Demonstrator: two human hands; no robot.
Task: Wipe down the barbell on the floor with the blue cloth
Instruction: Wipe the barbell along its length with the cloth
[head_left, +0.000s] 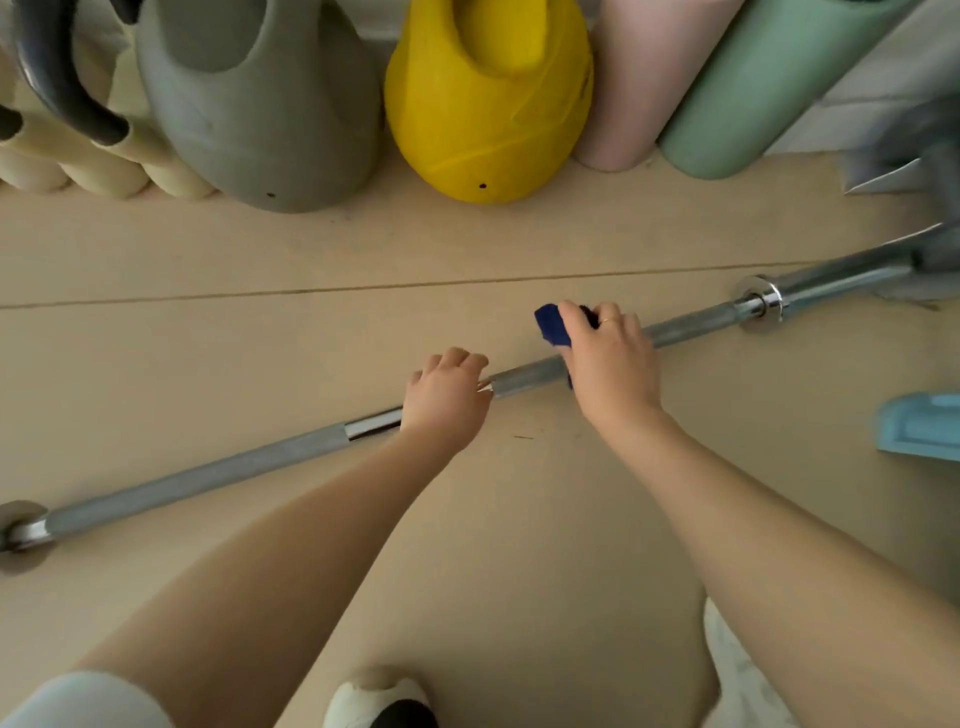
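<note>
A long steel barbell (208, 480) lies on the pale wooden floor, running from the lower left up to the right, with a chrome collar at each end. My left hand (447, 400) is closed around the bar's smooth chrome middle. Just to its right, my right hand (610, 358) presses a dark blue cloth (551, 323) onto the bar; the cloth sticks out at the far side of my fingers and wraps the shaft beneath my palm.
Against the far wall stand a grey bag-shaped weight (260, 104), a yellow one (488, 98), and pink (639, 83) and green (769, 88) rolls. A light blue object (919, 426) lies at the right edge. My shoe (379, 699) is at the bottom.
</note>
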